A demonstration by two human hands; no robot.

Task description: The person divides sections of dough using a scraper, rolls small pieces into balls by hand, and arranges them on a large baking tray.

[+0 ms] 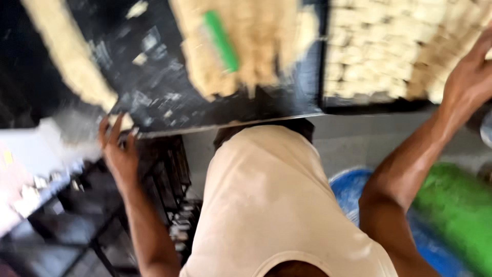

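Note:
The view is blurred. My left hand (117,149) reaches to the front edge of a black worktop (154,77), fingers apart, its tips beside a small pale dough scrap (124,121). My right hand (469,77) is raised at the far right against a dark tray (376,105) filled with several pale dough pieces (379,46); its fingers run out of view. A flat slab of dough (241,46) lies on the worktop with a green-handled tool (220,40) on it. Neither hand touches the slab.
A long strip of dough (66,51) lies on the worktop's left. My beige shirt (266,205) fills the lower middle. Black crates (164,174) stand below the worktop. A blue object (348,187) and a green one (456,210) sit on the floor at right.

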